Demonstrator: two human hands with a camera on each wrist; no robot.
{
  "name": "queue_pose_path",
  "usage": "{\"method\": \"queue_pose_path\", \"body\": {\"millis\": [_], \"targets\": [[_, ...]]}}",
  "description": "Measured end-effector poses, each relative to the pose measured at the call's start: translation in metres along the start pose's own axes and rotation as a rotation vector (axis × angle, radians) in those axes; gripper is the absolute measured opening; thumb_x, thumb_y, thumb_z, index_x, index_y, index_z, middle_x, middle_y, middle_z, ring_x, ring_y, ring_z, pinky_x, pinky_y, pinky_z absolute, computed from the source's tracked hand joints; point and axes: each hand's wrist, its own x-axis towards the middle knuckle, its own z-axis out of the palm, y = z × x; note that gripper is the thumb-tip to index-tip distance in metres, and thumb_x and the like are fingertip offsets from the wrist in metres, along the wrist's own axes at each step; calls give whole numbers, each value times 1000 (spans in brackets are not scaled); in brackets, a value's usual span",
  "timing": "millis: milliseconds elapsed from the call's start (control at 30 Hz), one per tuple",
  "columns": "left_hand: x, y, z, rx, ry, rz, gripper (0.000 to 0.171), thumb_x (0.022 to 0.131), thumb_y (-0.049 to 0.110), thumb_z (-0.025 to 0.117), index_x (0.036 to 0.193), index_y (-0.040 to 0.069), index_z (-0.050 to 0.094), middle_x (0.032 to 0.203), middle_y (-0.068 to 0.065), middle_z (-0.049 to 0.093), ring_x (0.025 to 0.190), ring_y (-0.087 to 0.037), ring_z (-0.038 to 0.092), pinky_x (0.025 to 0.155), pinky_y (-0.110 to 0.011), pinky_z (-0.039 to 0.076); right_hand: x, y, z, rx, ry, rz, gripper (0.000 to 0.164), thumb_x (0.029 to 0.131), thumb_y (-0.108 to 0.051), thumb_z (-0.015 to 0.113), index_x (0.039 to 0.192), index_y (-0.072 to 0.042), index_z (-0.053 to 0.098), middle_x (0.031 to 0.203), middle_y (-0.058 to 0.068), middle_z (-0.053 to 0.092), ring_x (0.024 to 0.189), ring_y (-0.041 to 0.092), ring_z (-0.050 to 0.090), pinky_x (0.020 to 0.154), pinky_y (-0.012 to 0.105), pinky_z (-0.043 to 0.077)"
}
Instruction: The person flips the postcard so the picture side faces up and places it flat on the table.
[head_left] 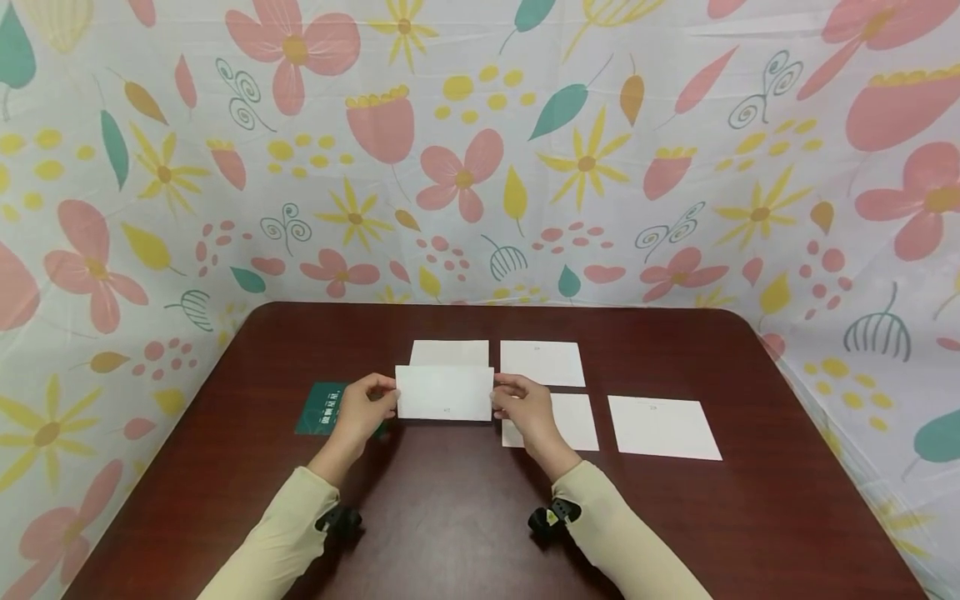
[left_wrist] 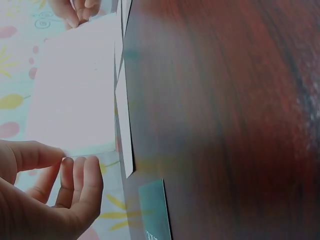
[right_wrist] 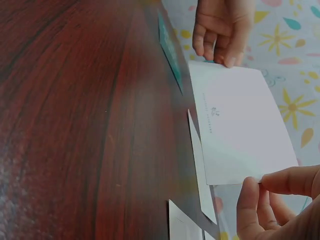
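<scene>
A white card (head_left: 444, 392) with a small printed mark is held up off the table between both hands. My left hand (head_left: 365, 410) pinches its left edge between thumb and fingers. At the opposite edge, my right hand (head_left: 528, 410) pinches it the same way. In the right wrist view the card (right_wrist: 240, 122) is tilted up, with a small emblem and a line of faint print near one edge. Behind it, another white card (head_left: 450, 352) lies on the table, partly covered from the head view. Part of a dark green card (head_left: 318, 408) shows beside my left hand.
On the brown table (head_left: 457, 517) lie more white cards: one at the back (head_left: 542, 363), one partly behind my right hand (head_left: 576, 422), and a card farther right (head_left: 664, 427). A floral cloth (head_left: 480, 175) hangs behind the table.
</scene>
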Motion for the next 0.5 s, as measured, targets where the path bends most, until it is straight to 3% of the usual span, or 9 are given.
{"method": "queue_pose_path", "body": {"millis": [167, 367, 500], "targets": [[-1, 2, 0, 6, 19, 27, 11, 87, 2, 67, 97, -3, 67, 85, -8, 61, 71, -16, 60, 67, -31, 55, 0, 0, 0, 28, 26, 2, 29, 85, 6, 65, 114, 7, 65, 92, 19, 68, 70, 11, 64, 69, 30, 57], [-2, 4, 0, 2, 14, 42, 12, 88, 3, 67, 98, -2, 70, 90, -17, 67, 81, -35, 62, 66, -31, 53, 1, -1, -1, 53, 43, 2, 31, 88, 6, 61, 118, 9, 62, 90, 18, 70, 77, 20, 67, 77, 36, 56], [-3, 4, -2, 28, -3, 31, 15, 93, 6, 62, 103, 1, 72, 94, -17, 68, 82, -29, 63, 73, -37, 54, 3, -1, 0, 54, 57, 21, 31, 91, 3, 57, 121, 9, 60, 92, 20, 71, 78, 21, 69, 81, 38, 55]]}}
